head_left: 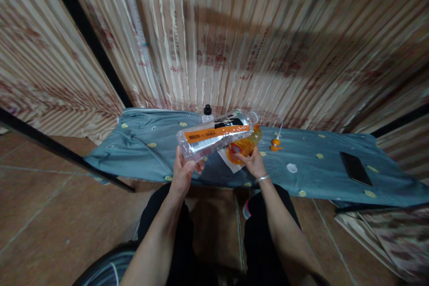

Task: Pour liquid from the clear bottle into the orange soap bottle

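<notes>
My left hand (184, 172) grips the base end of a large clear plastic bottle (217, 135) with an orange and silver label. The bottle lies nearly level, its mouth end raised to the right. In my right hand (255, 163) is a smaller bottle of orange liquid (246, 147), tilted up to the right. The two mouths come close together; whether they touch, I cannot tell. Under the orange bottle lies a white sheet of paper (234, 167). An orange pump head (276, 143) with a tube rests to the right. Nearby is a round white cap (292, 168).
A narrow bench with a blue-green cloth (315, 178) stands before my knees. On its right lies a black phone (355, 168). A bottle with a black top (207, 111) stands behind the clear bottle. Patterned curtain (214, 44) hangs behind, between dark metal poles (90, 40).
</notes>
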The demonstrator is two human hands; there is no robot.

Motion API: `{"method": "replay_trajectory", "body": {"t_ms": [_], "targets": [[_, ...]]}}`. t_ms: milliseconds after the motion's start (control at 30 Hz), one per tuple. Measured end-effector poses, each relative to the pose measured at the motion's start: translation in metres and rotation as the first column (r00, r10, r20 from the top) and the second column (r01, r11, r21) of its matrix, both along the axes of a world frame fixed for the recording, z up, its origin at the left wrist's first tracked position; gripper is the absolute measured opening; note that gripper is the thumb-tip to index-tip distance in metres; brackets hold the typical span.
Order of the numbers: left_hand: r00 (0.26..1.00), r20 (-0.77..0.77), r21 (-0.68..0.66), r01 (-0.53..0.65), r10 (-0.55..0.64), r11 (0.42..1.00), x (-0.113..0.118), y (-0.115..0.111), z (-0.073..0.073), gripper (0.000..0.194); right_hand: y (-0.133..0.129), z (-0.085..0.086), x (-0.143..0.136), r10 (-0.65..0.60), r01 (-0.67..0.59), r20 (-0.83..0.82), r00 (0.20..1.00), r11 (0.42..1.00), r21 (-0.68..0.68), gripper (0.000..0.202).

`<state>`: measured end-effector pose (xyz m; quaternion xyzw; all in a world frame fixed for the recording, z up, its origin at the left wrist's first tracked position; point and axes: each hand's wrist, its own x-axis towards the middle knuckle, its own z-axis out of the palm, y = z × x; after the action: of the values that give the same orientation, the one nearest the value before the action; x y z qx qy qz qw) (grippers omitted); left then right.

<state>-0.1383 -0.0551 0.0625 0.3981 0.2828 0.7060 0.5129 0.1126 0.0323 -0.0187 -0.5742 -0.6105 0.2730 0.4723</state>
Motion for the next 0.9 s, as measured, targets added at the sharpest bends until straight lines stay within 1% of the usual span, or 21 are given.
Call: {"method": "replay_trajectory", "body": {"t_ms": [167,333,533,900], "targets": [[1.0,-0.004,0.009,0.002,-0.002,1.0,0.0001,0.0001,0.0001,0.053,0.001,-0.002,0.0003,-0.015,0.015,-0.011,1.0,1.0,-0.01,0.073],[1.0,-0.007,0.004,0.008,-0.008,1.0,0.0,-0.0003,0.0,0.051,-0.0001,0.0011,-0.0006,-0.05,0.052,0.04,0.998,0.997,-0.05,0.074],[1.0,-0.01,-0.01,0.007,-0.007,1.0,-0.0003,-0.0005,0.0002,0.051,0.0006,0.0005,-0.0005,-0.027,0.027,-0.005,1.0,0.999,-0.043,0.073],[0.999,-0.013,-0.032,0.029,-0.03,0.999,-0.001,-0.0021,0.0001,0.05,0.0023,-0.0034,0.001,-0.031,0.031,-0.005,0.999,0.998,-0.051,0.072]]}}
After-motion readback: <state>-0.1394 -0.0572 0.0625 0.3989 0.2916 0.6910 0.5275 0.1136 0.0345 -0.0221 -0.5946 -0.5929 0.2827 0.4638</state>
